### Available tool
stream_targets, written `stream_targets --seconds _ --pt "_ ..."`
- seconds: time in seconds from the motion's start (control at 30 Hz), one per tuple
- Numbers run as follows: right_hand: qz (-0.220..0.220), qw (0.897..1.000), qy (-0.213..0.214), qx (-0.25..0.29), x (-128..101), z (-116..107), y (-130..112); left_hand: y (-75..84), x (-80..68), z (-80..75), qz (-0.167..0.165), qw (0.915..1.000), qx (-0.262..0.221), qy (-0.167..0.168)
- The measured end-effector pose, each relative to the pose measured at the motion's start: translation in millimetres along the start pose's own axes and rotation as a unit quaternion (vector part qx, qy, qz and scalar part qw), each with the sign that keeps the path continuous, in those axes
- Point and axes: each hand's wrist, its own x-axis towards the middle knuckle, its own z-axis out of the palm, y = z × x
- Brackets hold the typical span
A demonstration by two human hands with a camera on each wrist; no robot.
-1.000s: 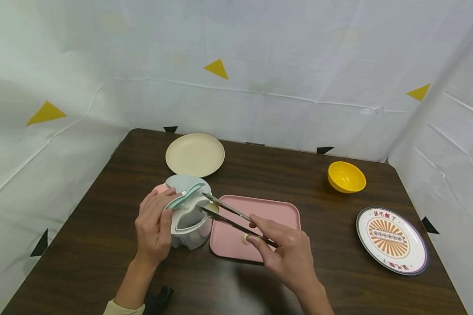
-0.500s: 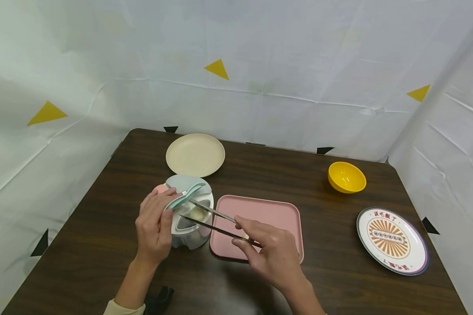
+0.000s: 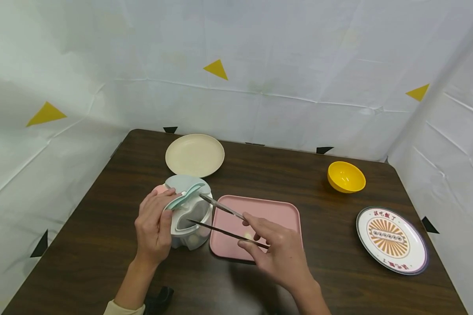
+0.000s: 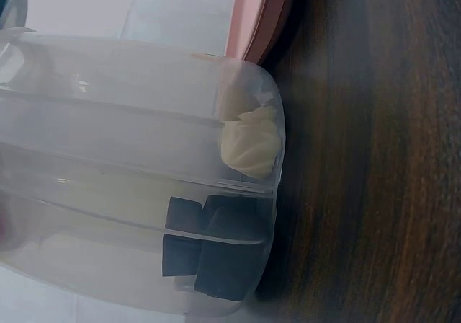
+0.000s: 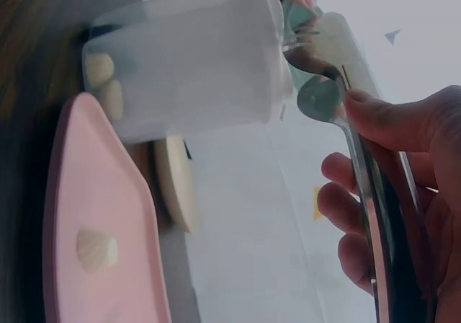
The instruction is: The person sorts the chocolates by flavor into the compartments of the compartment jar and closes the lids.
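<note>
The left hand [image 3: 154,225] grips the lidded container [image 3: 191,218] on the table [image 3: 323,271] while the right hand [image 3: 277,251] pinches metal tongs [image 3: 220,216], spread at its opening; the pale dumplings [image 4: 251,144] inside look soft and slippery, best squeezed gently at their middles.

A pink tray [image 3: 273,211], yellow bowl [image 3: 345,176], cream plate [image 3: 195,155] and orange-sunburst-patterned plate [image 3: 392,239] are seen on a dark brown wood-grain table [image 3: 339,280]; silver tongs [image 3: 220,218] are shown.

A dark brown wooden table [image 3: 339,271] stands enclosed by creased white fabric walls [image 3: 260,52] dotted with yellow triangular markers [image 3: 216,68].
</note>
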Motion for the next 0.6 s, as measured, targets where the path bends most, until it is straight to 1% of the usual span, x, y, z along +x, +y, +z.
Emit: stream_targets --seconds 0.1,0.23,0.37,0.47,0.6 --pt "0.016 1.000 -0.005 -0.014 -3.9 -5.0 6.0 2.6 1.8 -0.3 0.000 1.0000 0.000 0.000" --pt "0.039 0.998 -0.013 -0.037 -12.2 -12.9 20.5 6.0 4.3 -0.7 -0.001 1.0000 0.000 0.000" --pt "0.074 0.994 -0.041 -0.063 -22.0 -21.1 35.4 7.3 5.1 -0.3 0.000 1.0000 0.000 -0.001" --pt "0.110 0.987 -0.082 -0.084 -29.1 -24.5 43.8 5.4 3.6 -0.3 0.001 1.0000 0.000 -0.001" --pt "0.164 0.972 -0.138 -0.098 -37.2 -24.7 52.9 0.7 1.0 -0.7 0.000 1.0000 0.002 -0.002"
